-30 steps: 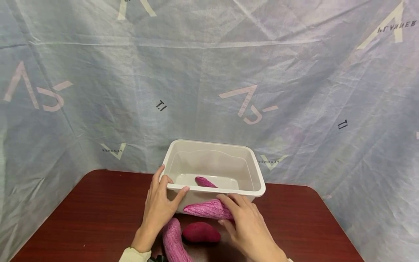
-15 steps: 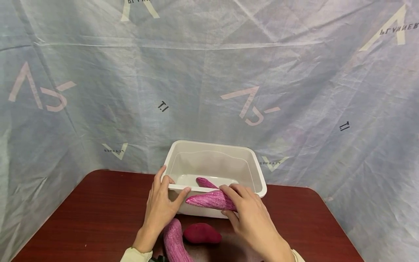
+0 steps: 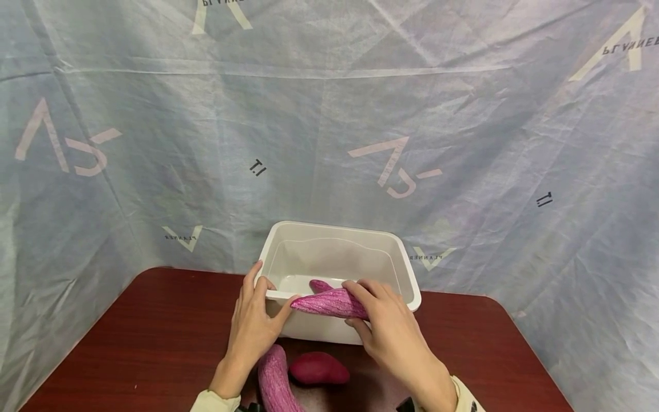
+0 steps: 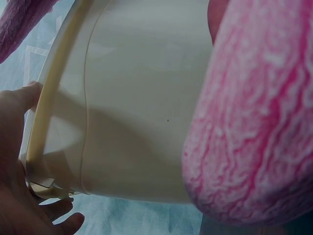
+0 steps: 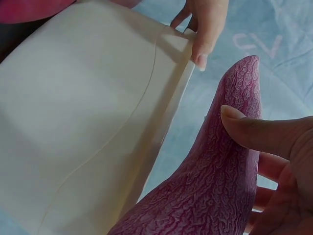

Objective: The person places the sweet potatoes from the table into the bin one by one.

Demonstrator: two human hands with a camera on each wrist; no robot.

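My right hand (image 3: 393, 335) grips a long purple vegetable (image 3: 329, 303) with wrinkled, pale-veined skin and a tapering tip. It is held level over the front rim of a white plastic bin (image 3: 319, 329). In the right wrist view, the thumb (image 5: 239, 125) lies along the vegetable, fingers behind it. At the bin's front left corner, my left hand (image 3: 252, 326) holds the rim, thumb in front and fingers round the side. Another such purple vegetable (image 3: 320, 285) lies inside the bin, partly hidden by the held one.
On the red-brown wooden table (image 3: 170, 337), nearer than the bin, lie a curved purple vegetable (image 3: 277, 380) and a smooth dark red sweet potato (image 3: 319, 368). A grey printed cloth (image 3: 309, 114) hangs close behind the bin and along both sides.
My right hand has raised the purple vegetable from in front of the bin's wall to the height of its rim. The left hand has kept its hold on the corner.
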